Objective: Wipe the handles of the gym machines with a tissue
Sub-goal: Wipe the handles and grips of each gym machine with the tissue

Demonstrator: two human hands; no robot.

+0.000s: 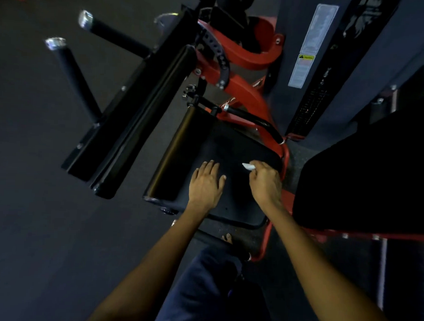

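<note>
A red-framed gym machine fills the middle of the view. My left hand (205, 183) lies flat, fingers straight, on its black seat pad (233, 146). My right hand (264, 180) hovers over the seat's right side and pinches a small white tissue (248, 166) whose end pokes out to the left. A curved black handle (256, 122) with a chrome end runs along the red frame just beyond the seat. Two long black handles with chrome caps, one (114, 35) above the other (74, 78), stick out at the upper left.
A long black back pad (145, 119) stands left of the seat. The grey weight-stack tower (306, 46) with a warning label rises at the upper right. Another dark pad (364, 180) on a red frame sits to the right. Dark floor (36, 202) spreads left. My leg is below.
</note>
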